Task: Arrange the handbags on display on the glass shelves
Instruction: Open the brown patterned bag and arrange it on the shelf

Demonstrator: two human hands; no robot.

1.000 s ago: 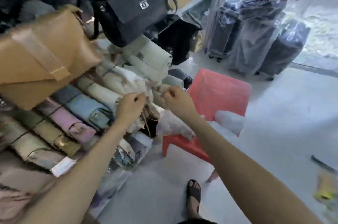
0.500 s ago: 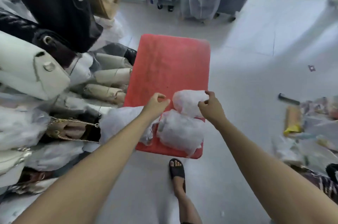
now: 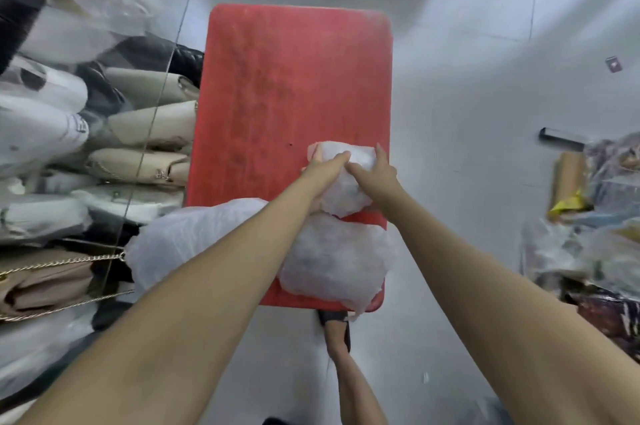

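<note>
Both hands on one white-wrapped bundle.
Left hand (image 3: 325, 170) and right hand (image 3: 372, 175) gripping white-wrapped bundle (image 3: 346, 189) between them, atop red desk (image 3: 287, 78).

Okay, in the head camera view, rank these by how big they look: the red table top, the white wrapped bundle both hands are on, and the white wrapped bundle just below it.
1. red table top, clearly largest.
2. lower white bundle, though nearness to the camera may exaggerate it.
3. white bundle under the left hand and right hand, partly covered.
</note>
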